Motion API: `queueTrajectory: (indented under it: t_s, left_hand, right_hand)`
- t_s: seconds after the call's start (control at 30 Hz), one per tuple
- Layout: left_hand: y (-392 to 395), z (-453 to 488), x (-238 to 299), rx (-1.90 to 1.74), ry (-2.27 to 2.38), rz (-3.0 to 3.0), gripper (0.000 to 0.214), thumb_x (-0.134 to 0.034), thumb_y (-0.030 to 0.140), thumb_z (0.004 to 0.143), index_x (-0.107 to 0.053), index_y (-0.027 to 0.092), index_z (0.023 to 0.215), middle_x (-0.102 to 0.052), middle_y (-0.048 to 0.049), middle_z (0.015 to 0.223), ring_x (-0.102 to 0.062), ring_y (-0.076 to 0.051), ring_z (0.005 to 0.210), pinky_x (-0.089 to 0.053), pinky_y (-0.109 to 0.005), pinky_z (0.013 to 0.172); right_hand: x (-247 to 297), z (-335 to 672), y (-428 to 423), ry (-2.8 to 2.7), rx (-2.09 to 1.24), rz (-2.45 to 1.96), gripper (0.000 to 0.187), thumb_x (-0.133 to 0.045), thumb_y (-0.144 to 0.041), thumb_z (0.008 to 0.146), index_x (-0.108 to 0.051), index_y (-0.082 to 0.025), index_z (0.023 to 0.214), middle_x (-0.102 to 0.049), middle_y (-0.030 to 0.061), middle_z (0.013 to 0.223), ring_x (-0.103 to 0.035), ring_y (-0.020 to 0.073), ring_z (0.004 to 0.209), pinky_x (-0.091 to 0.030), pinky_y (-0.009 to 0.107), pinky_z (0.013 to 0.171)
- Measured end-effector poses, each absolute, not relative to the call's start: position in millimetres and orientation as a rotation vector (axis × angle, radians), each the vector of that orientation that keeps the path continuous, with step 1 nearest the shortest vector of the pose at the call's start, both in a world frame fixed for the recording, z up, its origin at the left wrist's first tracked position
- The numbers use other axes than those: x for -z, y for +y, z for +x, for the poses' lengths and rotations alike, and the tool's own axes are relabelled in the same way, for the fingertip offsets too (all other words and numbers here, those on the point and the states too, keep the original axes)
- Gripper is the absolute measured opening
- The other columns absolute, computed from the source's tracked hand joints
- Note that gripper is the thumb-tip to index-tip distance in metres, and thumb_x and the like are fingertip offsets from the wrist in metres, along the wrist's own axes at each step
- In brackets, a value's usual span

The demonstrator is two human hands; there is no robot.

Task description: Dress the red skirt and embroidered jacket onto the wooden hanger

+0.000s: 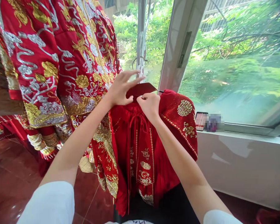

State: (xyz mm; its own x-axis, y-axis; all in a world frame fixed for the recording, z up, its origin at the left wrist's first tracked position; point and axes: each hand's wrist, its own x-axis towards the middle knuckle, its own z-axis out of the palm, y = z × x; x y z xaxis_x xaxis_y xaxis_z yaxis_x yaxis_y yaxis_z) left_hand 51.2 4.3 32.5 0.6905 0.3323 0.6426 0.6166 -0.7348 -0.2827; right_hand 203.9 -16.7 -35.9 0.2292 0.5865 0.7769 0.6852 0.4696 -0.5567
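Note:
A red garment (143, 161) with gold embroidery and beaded edging hangs in front of me, a thin red cord (138, 121) tied in a bow near its top. My left hand (122, 88) is at the garment's upper left, fingers stretched and thumb apart. Closed at the top opening, my right hand (149, 104) has its fingertips pinched, and what they grip is hidden. Between and behind both hands shows a flat dark red piece (144, 89). A thin black bar (160, 91) pokes out at its right end.
At left hangs a red jacket (67, 56) densely embroidered in gold and silver. Behind the garment is a framed window (175, 46) with greenery outside. A phone (201, 121) stands on the sill (242, 136). Dark red tiles (88, 199) cover the floor.

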Motion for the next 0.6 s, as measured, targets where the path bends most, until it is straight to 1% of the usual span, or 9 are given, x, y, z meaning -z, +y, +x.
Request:
queueTrajectory:
  t_s: [0.07, 0.1, 0.17, 0.23, 0.33, 0.47, 0.53, 0.6]
  left_hand:
    - [4, 60, -32, 0.557, -0.589, -2.417, 0.081, -0.061, 0.022, 0.068, -0.035, 0.032, 0.144, -0.029, -0.0020, 0.155, -0.023, -0.033, 0.141, -0.013, -0.049, 0.115]
    - [5, 64, -31, 0.482, -0.565, -2.412, 0.082, -0.060, 0.021, 0.070, -0.031, 0.032, 0.146, -0.028, -0.0021, 0.155, -0.021, -0.033, 0.142, -0.009, -0.050, 0.116]
    - [9, 73, -29, 0.420, -0.586, -2.390, 0.080, -0.056, 0.021, 0.075, -0.026, 0.029, 0.148, -0.033, -0.0040, 0.152, -0.021, -0.032, 0.142, -0.007, -0.052, 0.116]
    - [14, 82, -25, 0.443, -0.635, -2.359, 0.072, -0.051, 0.020, 0.080, -0.026, 0.025, 0.148, -0.043, -0.0071, 0.143, -0.025, -0.031, 0.141, -0.009, -0.052, 0.116]
    - [21, 94, -19, 0.556, -0.678, -2.321, 0.060, -0.046, 0.021, 0.086, -0.034, 0.019, 0.144, -0.054, -0.0124, 0.129, -0.031, -0.032, 0.136, -0.015, -0.051, 0.115]
    - [24, 103, -15, 0.657, -0.697, -2.319, 0.048, -0.040, 0.019, 0.089, -0.045, 0.012, 0.136, -0.060, -0.0163, 0.116, -0.040, -0.033, 0.129, -0.020, -0.053, 0.111]
    - [23, 106, -15, 0.694, -0.708, -2.321, 0.046, -0.039, 0.017, 0.088, -0.047, 0.010, 0.133, -0.060, -0.0174, 0.113, -0.043, -0.033, 0.126, -0.021, -0.053, 0.110]
    - [20, 108, -15, 0.735, -0.718, -2.323, 0.045, -0.040, 0.016, 0.087, -0.049, 0.009, 0.131, -0.060, -0.0186, 0.113, -0.044, -0.034, 0.124, -0.021, -0.053, 0.110]
  right_hand:
    - [34, 205, -18, -1.433, 0.060, -1.192, 0.035, -0.053, -0.020, 0.071, -0.034, -0.019, 0.042, -0.033, -0.0039, 0.043, -0.027, 0.0087, 0.050, -0.026, 0.028, 0.055]
    - [32, 205, -19, -1.434, 0.049, -1.198, 0.035, -0.054, -0.020, 0.071, -0.035, -0.019, 0.042, -0.034, -0.0038, 0.042, -0.028, 0.0086, 0.049, -0.026, 0.028, 0.054]
    - [31, 205, -21, -1.450, 0.049, -1.210, 0.034, -0.054, -0.019, 0.070, -0.038, -0.018, 0.041, -0.036, -0.0035, 0.041, -0.029, 0.0086, 0.049, -0.026, 0.028, 0.054]
    - [30, 205, -21, -1.477, 0.083, -1.221, 0.031, -0.054, -0.019, 0.071, -0.044, -0.017, 0.043, -0.040, -0.0023, 0.043, -0.032, 0.0090, 0.049, -0.027, 0.028, 0.055]
    - [30, 203, -23, -1.530, 0.151, -1.287, 0.026, -0.053, -0.019, 0.074, -0.054, -0.016, 0.048, -0.050, 0.0015, 0.049, -0.037, 0.0107, 0.050, -0.029, 0.029, 0.057]
    - [33, 205, -36, -1.611, 0.261, -1.372, 0.026, -0.048, -0.018, 0.079, -0.061, -0.015, 0.057, -0.060, 0.0067, 0.059, -0.044, 0.0139, 0.055, -0.031, 0.030, 0.059]
    - [32, 212, -47, -1.587, 0.345, -1.363, 0.028, -0.046, -0.020, 0.083, -0.063, -0.015, 0.061, -0.063, 0.0082, 0.067, -0.050, 0.0157, 0.061, -0.034, 0.030, 0.061]
    - [26, 227, -54, -1.489, 0.436, -1.324, 0.028, -0.045, -0.024, 0.085, -0.066, -0.016, 0.069, -0.066, 0.0091, 0.077, -0.055, 0.0178, 0.069, -0.037, 0.031, 0.065]
